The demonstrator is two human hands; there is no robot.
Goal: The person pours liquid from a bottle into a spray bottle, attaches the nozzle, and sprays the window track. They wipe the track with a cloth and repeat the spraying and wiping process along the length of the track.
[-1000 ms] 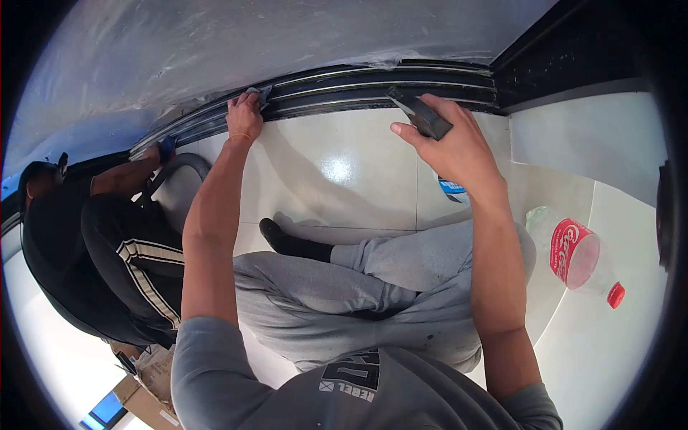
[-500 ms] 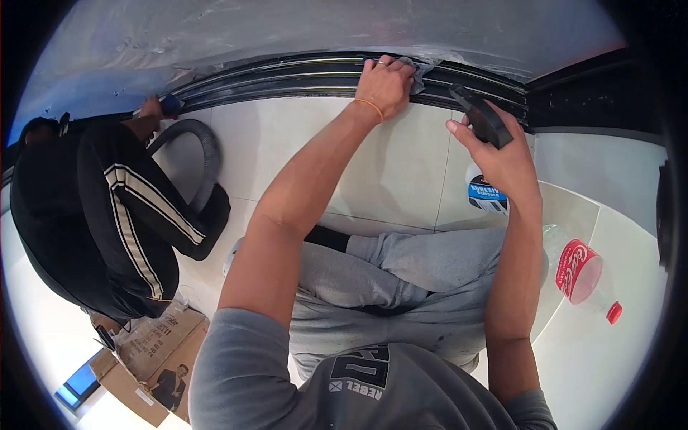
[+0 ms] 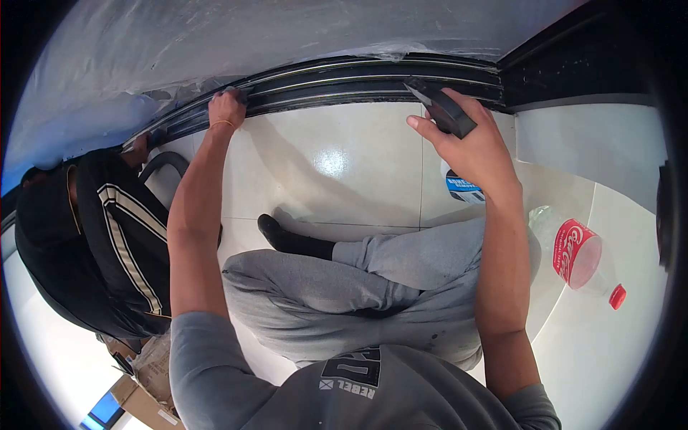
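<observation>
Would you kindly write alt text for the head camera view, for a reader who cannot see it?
A person sitting on a tiled floor presses the left hand with a cloth against a black door track, while the right hand grips a spray bottle. Another person in black crouches at left; a plastic soda bottle lies at right.

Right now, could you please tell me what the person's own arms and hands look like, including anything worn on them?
Both forearms are bare. Grey short sleeves end above the elbows. The left hand has a thin orange band round its wrist. The right hand wears nothing that shows, no glove or watch.
</observation>
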